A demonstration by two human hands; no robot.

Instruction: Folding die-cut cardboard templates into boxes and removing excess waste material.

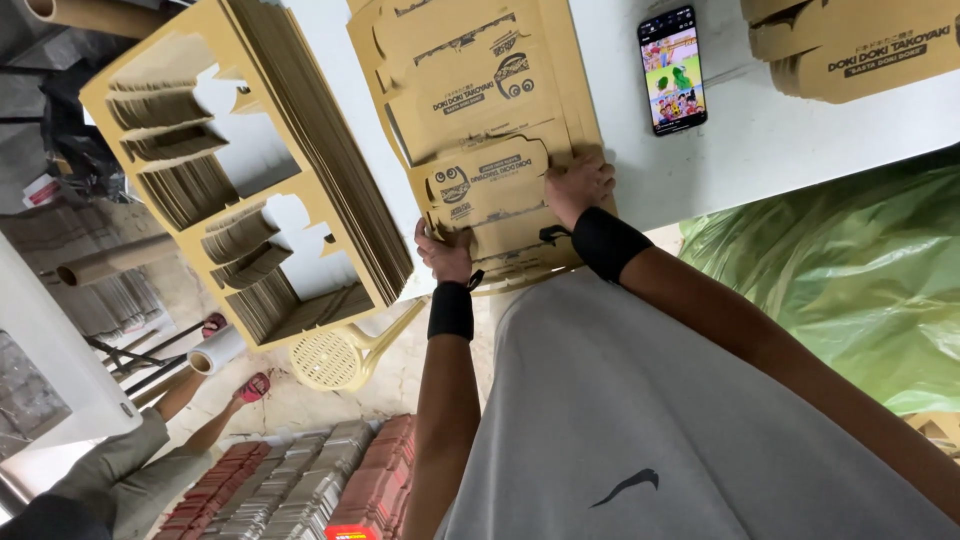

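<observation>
A stack of flat printed brown cardboard box blanks (pixel 480 110) lies on the white table (pixel 760 140) in front of me. My left hand (pixel 446 250), with a black wristband, grips the near left edge of the top blank. My right hand (pixel 577 186), also with a black wristband, presses down on the blank's right side near a fold line. The near end of the blank hangs over the table's edge against my grey shirt.
A phone (pixel 672 68) with a lit screen lies on the table to the right. More folded boxes (pixel 850 45) sit at the far right. A tall stack of die-cut cardboard sheets (pixel 250 170) stands left. A green plastic bag (pixel 850 270), a cream plastic stool (pixel 335 355) and another person's legs (pixel 190 400) are nearby.
</observation>
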